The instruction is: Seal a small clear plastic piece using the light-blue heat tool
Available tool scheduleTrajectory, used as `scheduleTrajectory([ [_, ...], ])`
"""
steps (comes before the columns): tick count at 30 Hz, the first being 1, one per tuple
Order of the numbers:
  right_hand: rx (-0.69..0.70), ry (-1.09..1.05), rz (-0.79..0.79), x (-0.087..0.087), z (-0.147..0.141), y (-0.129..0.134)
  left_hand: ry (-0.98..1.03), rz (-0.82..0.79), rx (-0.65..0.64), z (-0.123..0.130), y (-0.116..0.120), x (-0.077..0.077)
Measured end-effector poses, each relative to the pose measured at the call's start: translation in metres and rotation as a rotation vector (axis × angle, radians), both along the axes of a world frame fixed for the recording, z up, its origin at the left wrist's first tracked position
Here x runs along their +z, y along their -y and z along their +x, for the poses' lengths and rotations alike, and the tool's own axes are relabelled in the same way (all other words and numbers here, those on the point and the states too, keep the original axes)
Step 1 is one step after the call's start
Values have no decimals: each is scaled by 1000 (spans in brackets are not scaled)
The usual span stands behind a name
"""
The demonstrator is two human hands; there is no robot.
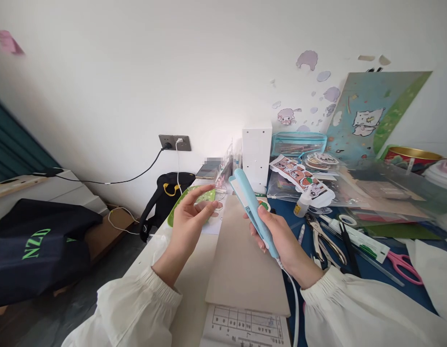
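My right hand (277, 236) is wrapped round a small light-blue hair straightener (252, 207), which is tilted with its plates up and to the left. Its white cord (294, 299) runs down from the handle end. To the left, my left hand (190, 217) is raised with its fingers apart and nothing between them, near a green tray (172, 214). Below the straightener, a beige board (245, 274) lies on the table over a printed sheet (241, 327).
On the right are pliers (326, 243), pink scissors (404, 266), a small glue bottle (302, 205), stickers (304, 179) and plastic sleeves. A white box (257, 156) stands at the wall. A phone (209, 168) lies behind the tray; a black bag (167, 193) is left of the table.
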State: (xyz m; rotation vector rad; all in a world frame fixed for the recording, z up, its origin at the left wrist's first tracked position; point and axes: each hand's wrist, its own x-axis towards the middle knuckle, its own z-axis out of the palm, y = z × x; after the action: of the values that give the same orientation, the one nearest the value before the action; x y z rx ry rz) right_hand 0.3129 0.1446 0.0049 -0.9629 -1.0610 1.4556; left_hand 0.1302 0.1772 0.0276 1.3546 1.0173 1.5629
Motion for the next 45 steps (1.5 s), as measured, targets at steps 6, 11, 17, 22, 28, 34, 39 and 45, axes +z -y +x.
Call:
scheduleTrajectory([
  [6, 21, 41, 45, -1, 1, 1, -28, 25, 4, 0, 2, 0],
  [11, 23, 53, 59, 0, 0, 3, -38, 33, -3, 1, 3, 1],
  [17, 15, 71, 70, 0, 0, 2, -59, 19, 1, 2, 5, 2],
  [22, 5, 64, 58, 1, 0, 3, -80, 9, 5, 3, 6, 3],
  [28, 16, 74, 66, 1, 0, 3, -62, 4, -3, 3, 6, 3],
  [34, 13, 72, 69, 1, -1, 3, -70, -2, 10, 3, 7, 3],
  [39, 7, 64, 65, 1, -1, 3, -93, -8, -4, 0, 6, 0],
  [45, 21, 44, 53, -1, 0, 3, -65, -17, -27, 0, 7, 2],
])
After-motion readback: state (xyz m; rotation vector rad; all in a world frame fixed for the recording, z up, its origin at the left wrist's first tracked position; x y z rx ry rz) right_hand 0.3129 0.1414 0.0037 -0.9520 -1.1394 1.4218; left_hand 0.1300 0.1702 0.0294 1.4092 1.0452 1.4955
